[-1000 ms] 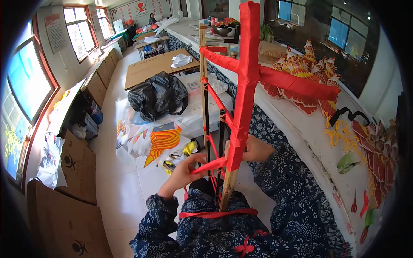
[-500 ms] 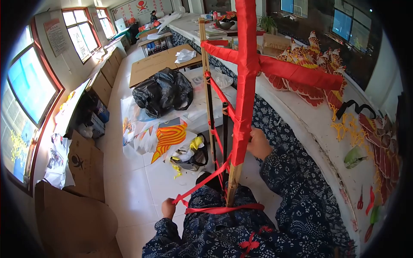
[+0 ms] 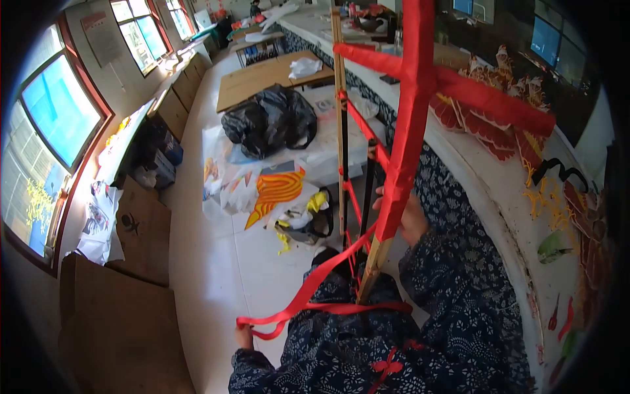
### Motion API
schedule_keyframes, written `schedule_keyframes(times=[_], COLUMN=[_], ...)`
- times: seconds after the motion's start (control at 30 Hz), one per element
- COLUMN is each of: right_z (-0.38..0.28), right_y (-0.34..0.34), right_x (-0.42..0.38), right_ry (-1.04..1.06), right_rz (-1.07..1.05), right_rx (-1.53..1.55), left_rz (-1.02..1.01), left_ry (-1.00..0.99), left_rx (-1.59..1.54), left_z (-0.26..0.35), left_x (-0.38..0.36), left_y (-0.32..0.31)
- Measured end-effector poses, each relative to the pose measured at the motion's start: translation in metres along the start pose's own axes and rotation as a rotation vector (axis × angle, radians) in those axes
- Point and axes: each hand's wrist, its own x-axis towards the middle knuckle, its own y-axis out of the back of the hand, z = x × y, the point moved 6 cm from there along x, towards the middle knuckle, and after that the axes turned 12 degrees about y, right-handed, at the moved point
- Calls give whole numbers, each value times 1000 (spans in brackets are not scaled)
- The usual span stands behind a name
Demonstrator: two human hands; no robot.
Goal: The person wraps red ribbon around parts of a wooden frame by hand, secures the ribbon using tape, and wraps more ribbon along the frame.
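Note:
A wooden frame (image 3: 375,261) stands upright before me, its near post covered in red wrapping (image 3: 410,111) down to bare wood near my lap. Red side arms stick out from the post at the top. My right hand (image 3: 412,218) grips the post behind its lower wrapped part, some fingers hidden. At lower left, my left hand (image 3: 245,336) is closed on the red ribbon (image 3: 314,281), which runs up to the post's lower wrapping. Part of the ribbon loops across my lap.
A black plastic bag (image 3: 269,121) and orange-yellow striped piece (image 3: 279,190) lie ahead on the left. The curved white counter (image 3: 482,190) on the right bears red-and-white ornaments, red scissors (image 3: 554,314) and a green item. Cardboard boxes (image 3: 141,226) stand left; a person (image 3: 255,9) is far back.
My left hand has moved down and left with the ribbon, which now hangs looser and wider. The view has shifted, so the post appears farther right and more tilted.

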Motion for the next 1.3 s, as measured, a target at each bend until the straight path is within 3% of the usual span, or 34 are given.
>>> schedule_keyframes(times=[0.03,0.07,0.1,0.13,0.17,0.2,0.27,0.3,0.37,0.53,0.6,0.67,0.73,0.77,0.8,0.87,0.93,0.97,1.03,1.1,1.23,1.3], right_z=[4,5,4,-3,0,4,-1,0,6,-12,-12,-11,-12,-14,-16,-19,-23,-26,-26,-31,-44,-56], right_y=[1,0,-1,-7,-6,-3,2,4,8,-2,3,11,10,7,2,-5,-7,-8,-9,-11,-19,-27], right_x=[3,2,-2,-4,-4,-10,-5,-3,-3,-11,-9,-7,-7,-8,-10,-13,-15,-13,-9,-6,-3,-4], right_ry=[-15,-37,-48,-31,-52,-76,-77,-71,-63,-61,-62,-71,-65,-67,-69,-64,-60,-43,6,47,70,142], right_rz=[-9,-13,-28,-49,-47,-24,5,8,21,63,64,65,3,-60,-124,-52,101,95,51,25,-57,-157], right_rx=[35,69,102,139,136,160,202,200,244,251,247,236,326,413,500,482,439,441,354,303,165,32], left_rz=[-42,-219,-319,-448,-595,-717,-627,-630,-585,-701,-433,-333,-324,-457,-537,-179,-82,-89,-164,-105,-144,-460], left_ry=[97,234,184,107,159,114,-536,-541,-854,-805,-657,-229,-175,-50,-21,-94,-388,-402,-696,-1052,-1353,-1155], left_rx=[-89,-18,203,162,118,222,755,754,844,954,1071,488,54,-407,-668,-788,-604,-614,-168,281,460,353], left_z=[10,48,72,83,95,116,183,199,226,208,226,259,292,293,321,378,440,452,483,507,539,550], left_x=[-5,-26,-39,-49,-68,-94,-157,-172,-200,-165,-130,-81,-29,16,26,13,-29,-33,-59,-122,-225,-254], left_y=[-25,-61,-88,-120,-152,-180,-210,-218,-227,-236,-215,-170,-112,-84,-60,-19,-12,-20,-55,-117,-222,-265])
